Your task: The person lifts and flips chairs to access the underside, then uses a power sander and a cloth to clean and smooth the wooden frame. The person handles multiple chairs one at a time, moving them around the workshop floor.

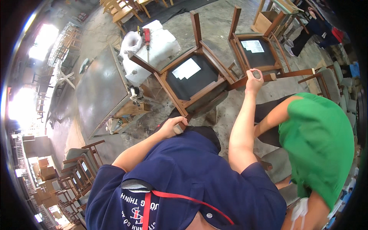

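An upturned wooden chair (193,94) with a dark seat underside and white paper labels lies in front of me, its legs sticking up. My left hand (173,128) is closed around the end of its near left leg, close to my body. Further out on the right, my right hand (253,81) has its fingers wrapped round the near right leg (239,83) of the same chair. Beyond that hand is a second upturned chair (264,57), with a similar dark underside and label.
A person in a green shirt (318,142) bends close on my right. On the left stands a grey-topped table (101,92); behind the chair, a white-covered surface (163,42) carries a red power drill (147,35). Stacked chairs (82,165) stand at lower left. Another person (318,28) is at far right.
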A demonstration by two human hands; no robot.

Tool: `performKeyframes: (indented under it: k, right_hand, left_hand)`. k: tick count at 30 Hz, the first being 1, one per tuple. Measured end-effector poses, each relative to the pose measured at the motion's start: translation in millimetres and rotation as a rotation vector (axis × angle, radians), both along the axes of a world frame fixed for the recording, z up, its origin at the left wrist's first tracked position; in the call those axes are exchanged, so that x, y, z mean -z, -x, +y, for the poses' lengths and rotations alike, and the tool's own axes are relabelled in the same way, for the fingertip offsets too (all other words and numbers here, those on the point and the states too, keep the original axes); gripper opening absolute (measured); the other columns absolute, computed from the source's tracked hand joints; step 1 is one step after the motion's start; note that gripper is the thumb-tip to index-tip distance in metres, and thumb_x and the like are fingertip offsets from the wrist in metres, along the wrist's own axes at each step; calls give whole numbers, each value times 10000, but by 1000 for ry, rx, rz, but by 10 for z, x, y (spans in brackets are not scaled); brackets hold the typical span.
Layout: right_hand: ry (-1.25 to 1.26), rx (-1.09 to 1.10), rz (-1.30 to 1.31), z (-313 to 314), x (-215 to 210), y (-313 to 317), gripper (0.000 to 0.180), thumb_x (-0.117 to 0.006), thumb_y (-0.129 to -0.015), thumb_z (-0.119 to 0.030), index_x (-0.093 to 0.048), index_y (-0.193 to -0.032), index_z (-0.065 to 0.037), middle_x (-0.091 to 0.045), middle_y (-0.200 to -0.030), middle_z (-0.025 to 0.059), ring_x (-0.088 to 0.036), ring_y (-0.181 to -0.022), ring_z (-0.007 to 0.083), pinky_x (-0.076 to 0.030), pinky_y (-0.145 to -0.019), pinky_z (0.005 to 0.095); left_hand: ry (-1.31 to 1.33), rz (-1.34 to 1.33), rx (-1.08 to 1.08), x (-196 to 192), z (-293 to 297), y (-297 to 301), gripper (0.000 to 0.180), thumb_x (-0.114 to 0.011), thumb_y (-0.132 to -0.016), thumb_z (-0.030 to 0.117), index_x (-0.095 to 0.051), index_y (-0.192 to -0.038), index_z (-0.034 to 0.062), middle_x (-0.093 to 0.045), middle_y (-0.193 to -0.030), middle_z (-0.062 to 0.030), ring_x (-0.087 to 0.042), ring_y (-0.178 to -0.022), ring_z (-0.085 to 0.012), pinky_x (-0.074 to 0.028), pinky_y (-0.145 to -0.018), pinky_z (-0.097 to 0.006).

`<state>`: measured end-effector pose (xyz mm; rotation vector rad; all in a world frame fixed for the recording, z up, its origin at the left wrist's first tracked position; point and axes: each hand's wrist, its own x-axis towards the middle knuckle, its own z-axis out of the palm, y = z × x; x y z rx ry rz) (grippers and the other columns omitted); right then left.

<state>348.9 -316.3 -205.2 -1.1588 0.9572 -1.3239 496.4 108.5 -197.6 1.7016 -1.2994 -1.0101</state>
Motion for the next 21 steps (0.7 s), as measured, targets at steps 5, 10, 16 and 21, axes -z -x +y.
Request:
performKeyframes:
  k: [5,10,16,21]
  right_hand:
    - [43,50,7,229,94,103,155,-789,-831,64,-732,-912,-55,-725,-960,-2,-669,-914,120,-540,-888,281]
    - [24,145,-42,380,64,332,203,-755,-821,132,-730,-927,-40,-730,-953,43,-690,-925,181,-565,-924,335]
    - [29,159,-41,924,22,86,211,-783,-814,118,-729,-946,-37,-738,-985,64,-698,-965,193,-547,-982,353]
    - [35,475,3,1156,-156,-444,289,-740,-811,144,-659,-1031,-24,-721,-980,72,-688,-922,202,-564,-948,370]
  left_hand:
    - [-47,-57,156,-283,175,-19,462,-871,-738,231,-676,-1130,82,-739,-1159,-120,-710,-1171,-378,-562,-981,-458]
    - [-105,-128,311,-352,162,-287,509,-848,-761,327,-680,-1175,84,-726,-1226,-122,-688,-1235,-382,-554,-1027,-481]
    - [-366,-80,-17,-262,378,-1810,645,-749,-798,28,-679,-1436,91,-719,-1394,-179,-676,-1335,-317,-545,-1129,-443]
    - [123,-54,-835,-16,160,-3900,1079,-986,-799,354,-399,-1637,10,-590,-1582,-214,-554,-1466,-325,-453,-1221,-449]
